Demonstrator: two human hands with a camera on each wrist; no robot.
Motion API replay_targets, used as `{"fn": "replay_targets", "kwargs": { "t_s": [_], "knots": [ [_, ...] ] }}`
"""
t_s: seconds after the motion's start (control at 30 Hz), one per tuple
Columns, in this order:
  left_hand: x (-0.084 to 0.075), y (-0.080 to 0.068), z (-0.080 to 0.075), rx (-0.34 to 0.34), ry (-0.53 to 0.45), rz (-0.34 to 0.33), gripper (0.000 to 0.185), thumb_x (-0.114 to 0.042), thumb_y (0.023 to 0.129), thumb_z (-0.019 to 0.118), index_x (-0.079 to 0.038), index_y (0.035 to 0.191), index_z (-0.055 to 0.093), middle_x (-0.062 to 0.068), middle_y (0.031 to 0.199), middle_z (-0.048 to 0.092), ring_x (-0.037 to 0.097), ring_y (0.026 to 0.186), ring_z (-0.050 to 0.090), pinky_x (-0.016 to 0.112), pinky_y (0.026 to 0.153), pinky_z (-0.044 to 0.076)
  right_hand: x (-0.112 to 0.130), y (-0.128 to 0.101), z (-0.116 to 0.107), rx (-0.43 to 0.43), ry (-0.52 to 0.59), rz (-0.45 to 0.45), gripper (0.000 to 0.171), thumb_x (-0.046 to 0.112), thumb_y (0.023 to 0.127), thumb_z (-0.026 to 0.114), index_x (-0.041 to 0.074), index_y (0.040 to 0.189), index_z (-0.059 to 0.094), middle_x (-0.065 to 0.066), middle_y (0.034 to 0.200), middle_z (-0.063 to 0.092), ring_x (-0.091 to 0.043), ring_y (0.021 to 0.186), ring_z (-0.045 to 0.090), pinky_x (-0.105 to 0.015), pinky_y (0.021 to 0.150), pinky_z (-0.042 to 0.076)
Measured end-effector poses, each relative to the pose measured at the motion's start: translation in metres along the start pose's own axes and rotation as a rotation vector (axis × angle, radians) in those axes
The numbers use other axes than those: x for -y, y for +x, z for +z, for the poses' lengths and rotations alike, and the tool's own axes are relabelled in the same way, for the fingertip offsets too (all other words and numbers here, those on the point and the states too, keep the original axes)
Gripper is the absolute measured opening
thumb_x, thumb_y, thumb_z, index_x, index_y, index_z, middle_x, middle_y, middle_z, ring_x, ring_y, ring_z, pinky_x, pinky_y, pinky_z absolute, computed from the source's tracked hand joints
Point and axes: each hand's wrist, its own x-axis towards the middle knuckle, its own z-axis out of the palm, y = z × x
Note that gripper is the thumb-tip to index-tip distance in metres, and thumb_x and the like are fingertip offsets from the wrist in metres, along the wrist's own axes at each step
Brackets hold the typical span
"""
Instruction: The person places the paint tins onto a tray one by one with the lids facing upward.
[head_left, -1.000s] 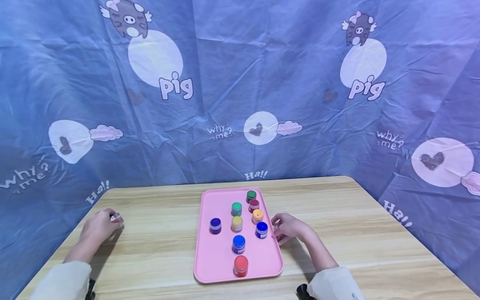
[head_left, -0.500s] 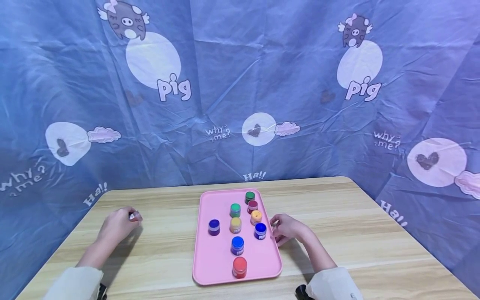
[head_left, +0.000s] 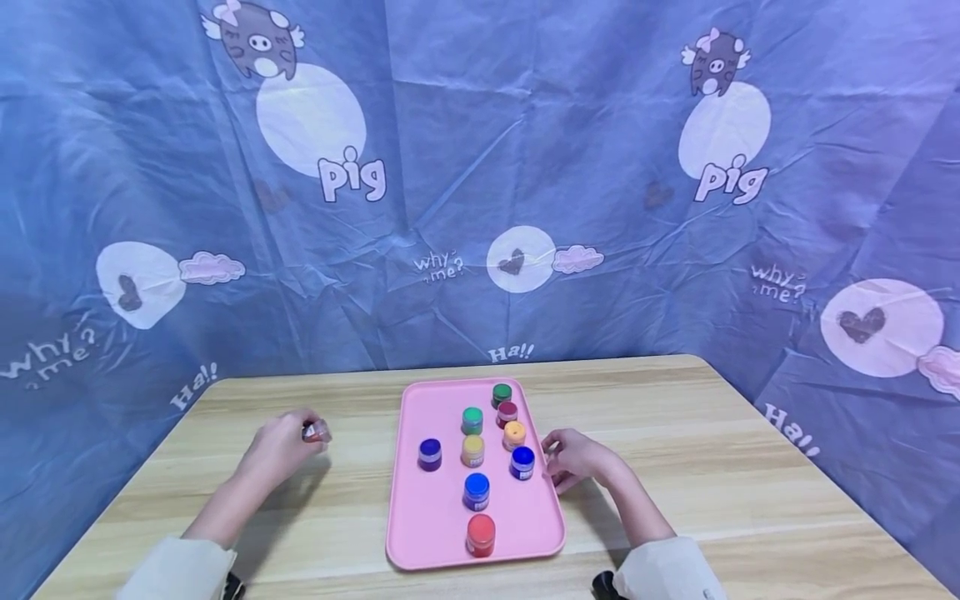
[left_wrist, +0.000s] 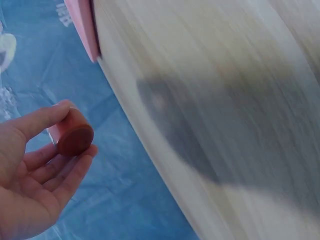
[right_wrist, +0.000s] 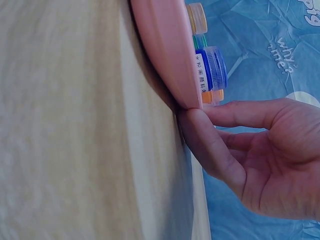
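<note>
My left hand [head_left: 277, 450] holds a small reddish-brown paint jar [left_wrist: 75, 135] between thumb and fingers, raised over the table left of the pink tray [head_left: 431, 525]. The jar's round base faces the camera in the left wrist view. At the tray's right edge, my right hand [head_left: 581, 457] pinches the rim between thumb and forefinger, as the right wrist view shows. Several paint jars stand on the tray, among them a red jar [head_left: 481, 535] at the near end, a blue jar [head_left: 477, 492], a purple jar [head_left: 431, 454] and a dark green jar [head_left: 502, 395] at the far end.
The wooden table [head_left: 337, 533] extends on both sides of the tray. Behind it hangs a blue patterned cloth [head_left: 450, 167]. A dark blue jar [head_left: 522, 462] stands close to the right hand, just inside the rim.
My left hand has moved right with the reddish-brown paint jar, from the table's left side toward the tray. The right hand stays at the tray's rim.
</note>
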Motion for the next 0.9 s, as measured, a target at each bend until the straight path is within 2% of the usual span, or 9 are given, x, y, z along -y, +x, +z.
{"fn": "replay_targets", "kwargs": {
  "t_s": [0.23,0.5,0.7,0.9],
  "knots": [
    [-0.014,-0.001,0.006,0.009,-0.005,0.028,0.017,-0.007,0.069,0.073,-0.004,0.083,0.063,0.004,0.075,0.061,0.028,0.071,0.06,0.045,0.064,0.05,-0.002,0.0,-0.001,-0.005,0.007,-0.008,0.035,-0.015,0.071,0.055,-0.011,0.105,0.048,-0.018,0.08,0.051,-0.026,0.057,0.06,-0.038,0.057,0.055],
    [-0.028,-0.003,0.009,0.038,-0.013,0.024,0.028,-0.009,0.069,0.076,0.001,0.092,0.064,0.009,0.08,0.063,0.033,0.076,0.061,0.045,0.067,0.051,-0.005,0.001,-0.001,-0.005,0.011,-0.009,0.035,-0.015,0.071,0.056,-0.01,0.105,0.048,-0.017,0.08,0.05,-0.026,0.056,0.06,-0.038,0.057,0.055],
    [-0.036,-0.001,0.012,0.052,-0.035,0.021,0.024,-0.008,0.07,0.075,-0.001,0.09,0.064,0.006,0.08,0.063,0.029,0.077,0.061,0.042,0.067,0.051,-0.004,0.002,-0.001,-0.007,0.013,-0.01,0.035,-0.015,0.071,0.056,-0.01,0.105,0.048,-0.017,0.08,0.05,-0.026,0.056,0.06,-0.038,0.057,0.055],
    [-0.043,-0.001,0.015,0.042,-0.041,0.056,0.022,-0.007,0.068,0.074,-0.002,0.087,0.064,0.006,0.08,0.063,0.027,0.076,0.06,0.041,0.068,0.05,-0.003,0.003,0.0,-0.008,0.003,-0.007,0.034,-0.015,0.072,0.055,-0.01,0.105,0.048,-0.017,0.079,0.05,-0.025,0.056,0.06,-0.038,0.057,0.055]
  ]
}}
